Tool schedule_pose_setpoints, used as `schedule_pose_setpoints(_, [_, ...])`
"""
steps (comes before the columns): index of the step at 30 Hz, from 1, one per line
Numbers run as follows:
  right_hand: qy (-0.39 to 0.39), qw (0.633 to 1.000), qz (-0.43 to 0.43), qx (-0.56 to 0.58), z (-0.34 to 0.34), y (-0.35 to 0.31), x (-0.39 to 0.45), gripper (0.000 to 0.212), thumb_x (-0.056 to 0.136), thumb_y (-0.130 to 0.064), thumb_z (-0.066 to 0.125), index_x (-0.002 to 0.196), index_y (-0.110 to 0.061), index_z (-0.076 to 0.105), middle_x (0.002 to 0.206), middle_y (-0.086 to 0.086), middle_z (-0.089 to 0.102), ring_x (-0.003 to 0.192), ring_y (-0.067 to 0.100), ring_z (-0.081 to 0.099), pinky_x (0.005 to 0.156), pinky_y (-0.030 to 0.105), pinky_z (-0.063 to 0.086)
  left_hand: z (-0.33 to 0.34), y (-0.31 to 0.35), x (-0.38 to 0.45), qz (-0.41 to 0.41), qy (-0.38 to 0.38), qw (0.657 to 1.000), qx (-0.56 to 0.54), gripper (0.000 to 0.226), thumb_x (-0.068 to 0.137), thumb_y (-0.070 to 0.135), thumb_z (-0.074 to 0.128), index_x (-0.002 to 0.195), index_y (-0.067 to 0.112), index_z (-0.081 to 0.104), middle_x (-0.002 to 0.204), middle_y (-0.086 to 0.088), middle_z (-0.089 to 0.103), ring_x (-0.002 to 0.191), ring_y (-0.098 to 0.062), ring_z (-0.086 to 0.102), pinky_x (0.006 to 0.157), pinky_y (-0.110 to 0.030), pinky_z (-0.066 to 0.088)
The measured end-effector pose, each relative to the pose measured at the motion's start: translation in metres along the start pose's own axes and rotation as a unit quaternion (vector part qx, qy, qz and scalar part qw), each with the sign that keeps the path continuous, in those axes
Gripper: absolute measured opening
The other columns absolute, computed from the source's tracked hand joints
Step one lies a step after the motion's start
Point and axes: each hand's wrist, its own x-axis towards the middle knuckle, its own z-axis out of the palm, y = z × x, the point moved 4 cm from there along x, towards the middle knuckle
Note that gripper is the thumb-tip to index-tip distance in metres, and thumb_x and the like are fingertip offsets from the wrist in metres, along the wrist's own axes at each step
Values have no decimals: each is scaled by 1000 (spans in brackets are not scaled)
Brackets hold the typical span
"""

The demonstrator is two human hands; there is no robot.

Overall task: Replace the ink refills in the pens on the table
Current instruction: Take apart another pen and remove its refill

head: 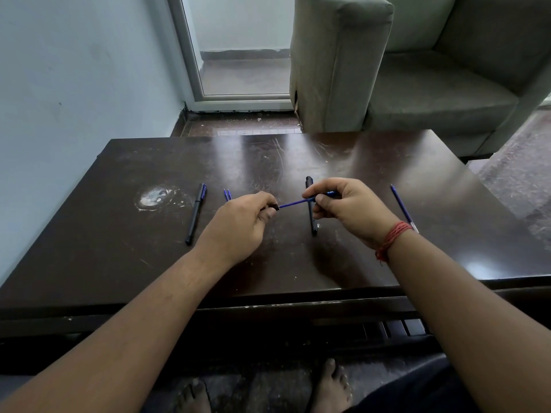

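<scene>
My left hand [243,222] is closed around a dark pen part, mostly hidden in the fist; only its black end shows. A thin blue ink refill [293,203] runs from that end to my right hand [347,208], whose fingers pinch its other end. Both hands hover above the dark wooden table [298,260]. A black pen [310,210] lies on the table under my right hand, partly hidden. Another black pen [196,213] lies to the left. Two blue refills [227,194] lie beside it, mostly hidden by my left hand. One more blue refill [403,207] lies at the right.
A grey armchair [387,64] stands just beyond the table's far edge. A pale wall is at the left and a glass door [238,49] behind. A white scuffed patch [155,196] marks the tabletop at the left. My bare feet show below the near edge.
</scene>
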Motion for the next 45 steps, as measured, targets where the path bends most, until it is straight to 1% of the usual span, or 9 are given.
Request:
schedule_pose_setpoints(6, [-16,999,-14,-25,13,-6,-3,23,96,2,52,101,-8,72,85,9,68,74,16,67,77,28,60,4,3,-2,24,-15,999,29,22,98,30,54,116,24,66,92,6,68,84,-13,62,76,-37,53])
schedule_pose_setpoints(15, [12,999,-17,-24,-4,-2,1,23,96,1,55,96,-13,73,84,8,69,74,17,67,77,32,60,-4,-1,-2,1,33,997,73,17,99,32,47,101,27,64,85,9,65,75,-13,58,64,-38,53])
schedule_pose_setpoints(21, [172,984,-2,-51,-46,11,6,12,91,-11,64,82,-20,66,76,5,69,66,17,65,63,35,56,-5,-6,-2,-56,46,997,39,13,99,30,49,96,25,61,71,7,62,62,-15,57,59,-37,50])
schedule_pose_setpoints(23, [230,965,10,-123,-55,14,5,14,86,-19,68,75,-20,59,69,1,67,62,18,63,57,31,53,-5,-8,-2,-124,67,989,-47,13,100,29,51,94,25,62,69,4,67,54,-7,57,55,-31,48])
schedule_pose_setpoints(25, [254,944,9,-210,-55,13,3,21,83,-22,69,71,-18,54,65,0,63,61,18,61,51,19,42,-1,-7,-3,-199,79,964,-160,13,101,28,51,93,24,61,71,4,71,47,-4,53,52,-26,45])
schedule_pose_setpoints(28, [232,914,0,-332,-42,13,5,21,83,-24,67,71,-16,52,72,5,64,74,25,60,57,26,37,8,0,-7,-266,86,915,-290,13,101,26,50,92,21,58,72,3,71,46,-14,51,44,-24,41])
schedule_pose_setpoints(33, [197,829,-34,-522,-19,16,13,14,85,-28,57,83,-15,57,90,7,64,91,33,55,74,37,42,19,11,-13,-297,77,873,-380,13,102,22,50,93,16,57,73,-2,71,45,-13,51,41,-25,42])
schedule_pose_setpoints(39, [176,809,-20,-560,-15,25,18,13,86,-26,55,90,-14,54,90,9,66,90,34,56,74,38,43,23,13,-16,-287,55,881,-372,13,102,24,50,93,19,57,77,-5,73,48,-14,55,43,-26,45])
schedule_pose_setpoints(45, [158,819,-5,-552,-18,21,17,20,91,-33,56,93,-13,55,95,10,66,96,34,56,79,39,46,23,14,-17,-292,44,880,-373,12,103,25,49,96,17,57,79,-6,73,49,-14,55,44,-28,47])
